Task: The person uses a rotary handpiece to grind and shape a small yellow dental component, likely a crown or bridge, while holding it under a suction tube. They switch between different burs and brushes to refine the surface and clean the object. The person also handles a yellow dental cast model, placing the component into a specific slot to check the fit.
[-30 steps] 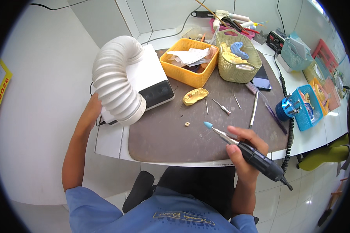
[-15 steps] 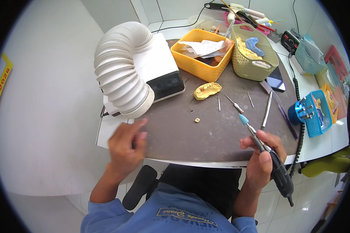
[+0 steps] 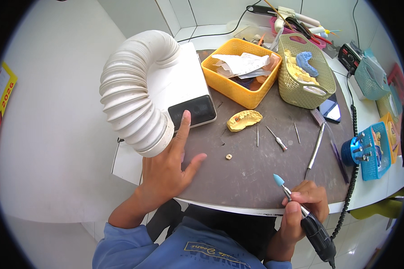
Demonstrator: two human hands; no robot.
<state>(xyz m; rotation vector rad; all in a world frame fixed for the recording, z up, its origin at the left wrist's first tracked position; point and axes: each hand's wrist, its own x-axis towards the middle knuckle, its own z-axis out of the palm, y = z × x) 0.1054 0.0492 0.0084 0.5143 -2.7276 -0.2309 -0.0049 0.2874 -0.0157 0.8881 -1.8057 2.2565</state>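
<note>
Head view: the left hand is spread open, nothing visible in it, pointing over a black panel; the right hand is closed round a drill at the near right of the tabletop. Far side, a yellow basket holds papers; a green basket, yellow casts and a blue mould.

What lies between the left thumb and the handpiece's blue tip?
In the head view, a small beige, holed piece lies on the brown mat between the left thumb and the blue tip of the handpiece.
</note>
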